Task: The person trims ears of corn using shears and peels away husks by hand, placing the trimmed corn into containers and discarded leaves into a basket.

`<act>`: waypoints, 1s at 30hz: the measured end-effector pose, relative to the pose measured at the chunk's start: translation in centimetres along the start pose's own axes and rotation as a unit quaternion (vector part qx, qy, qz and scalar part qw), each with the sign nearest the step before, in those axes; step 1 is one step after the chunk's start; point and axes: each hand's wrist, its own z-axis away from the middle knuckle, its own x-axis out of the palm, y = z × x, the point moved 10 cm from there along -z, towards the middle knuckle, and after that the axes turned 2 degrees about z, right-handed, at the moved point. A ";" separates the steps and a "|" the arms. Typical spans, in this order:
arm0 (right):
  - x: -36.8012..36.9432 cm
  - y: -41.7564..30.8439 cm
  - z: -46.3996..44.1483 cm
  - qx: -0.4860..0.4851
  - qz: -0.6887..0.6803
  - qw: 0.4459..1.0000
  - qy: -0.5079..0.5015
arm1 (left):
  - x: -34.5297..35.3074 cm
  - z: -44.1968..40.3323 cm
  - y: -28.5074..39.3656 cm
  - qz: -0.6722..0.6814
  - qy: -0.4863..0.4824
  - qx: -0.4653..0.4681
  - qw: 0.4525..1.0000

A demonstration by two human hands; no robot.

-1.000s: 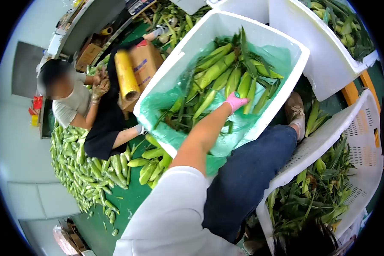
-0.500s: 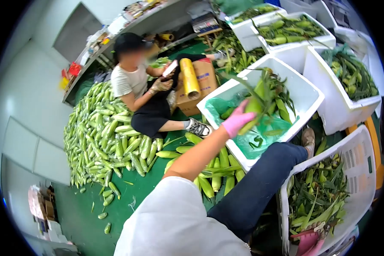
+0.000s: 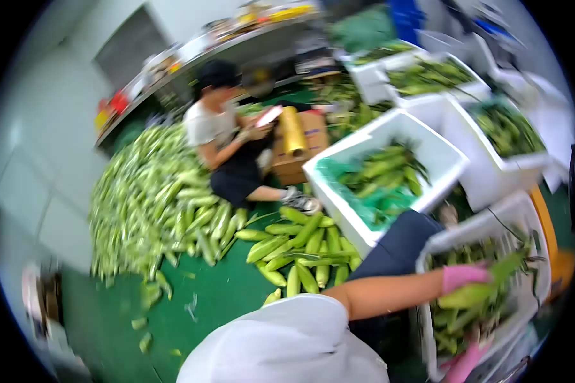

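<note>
My left hand (image 3: 466, 277), in a pink glove, is closed around a green corn ear (image 3: 469, 297) with its husk on, above the white perforated basket (image 3: 536, 290). Lower down, at the basket's near end, is my right hand (image 3: 466, 362), also pink-gloved and closed. The red-handled shears it held half a second ago are smeared by motion and hard to make out. Husks and leaves (image 3: 450, 325) fill the basket below both hands. Beyond my knee, a white foam box (image 3: 345, 220) lined with green plastic holds more unhusked corn (image 3: 390, 167).
Trimmed ears (image 3: 306, 249) lie on the green floor (image 3: 217, 290) left of the foam box. A seated co-worker (image 3: 214, 131) is beside a large pile of wrapped corn (image 3: 153, 191), a cardboard box (image 3: 316, 131) and a yellow roll (image 3: 292, 131). More foam boxes (image 3: 479, 185) with corn stand behind.
My left hand has lifted a corn ear out of the foam box and carried it right, over the basket near my right hand. The view has shifted too.
</note>
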 end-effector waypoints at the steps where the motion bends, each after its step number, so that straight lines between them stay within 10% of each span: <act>1: 0.3 -0.6 0.3 -0.012 0.006 1.000 -0.009 | -0.3 -0.7 -0.1 -0.035 -0.050 0.069 0.996; 4: 1.7 -2.5 1.5 0.009 -0.018 1.000 -0.012 | -1.4 2.5 -0.7 0.098 0.015 -0.051 0.994; 10: 5.1 0.8 2.1 0.191 -0.126 0.969 -0.097 | 4.3 2.8 3.0 -0.363 0.069 0.033 0.929; 13: 5.5 1.7 2.8 0.210 -0.120 0.964 -0.110 | 5.0 3.3 2.9 -0.511 0.088 0.141 0.843; 15: 4.8 1.7 2.9 0.225 -0.165 0.957 -0.077 | 7.0 3.6 3.5 -0.746 0.097 0.173 0.636; 19: 0.9 0.0 1.9 0.198 -0.094 0.976 0.014 | 8.9 3.8 3.3 -0.797 0.053 0.224 0.559; 25: -2.3 -6.9 1.6 -0.092 0.199 0.969 0.118 | 9.5 3.0 4.3 -0.858 0.037 0.160 0.487; 30: 0.7 0.3 1.5 0.191 -0.069 0.979 -0.033 | 10.2 3.5 4.2 -0.857 -0.013 0.142 0.495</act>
